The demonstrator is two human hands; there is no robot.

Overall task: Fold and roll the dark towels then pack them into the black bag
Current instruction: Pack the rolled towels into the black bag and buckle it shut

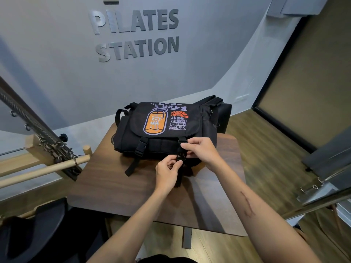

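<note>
Head view: the black bag sits on the brown bench, far side from me, with its flap down. Its long side runs left to right. The left buckle on the flap looks clicked shut. My two hands meet at the right buckle, on the near edge of the bag. My left hand comes up from below and pinches the lower part of that buckle. My right hand comes in from the right, a bit higher, and pinches the top part and its strap. Both grips are closed tight on the buckle. I can see no towels, so I guess they may be inside. I can't tell if the buckle is joined. I think I am working this clip.
</note>
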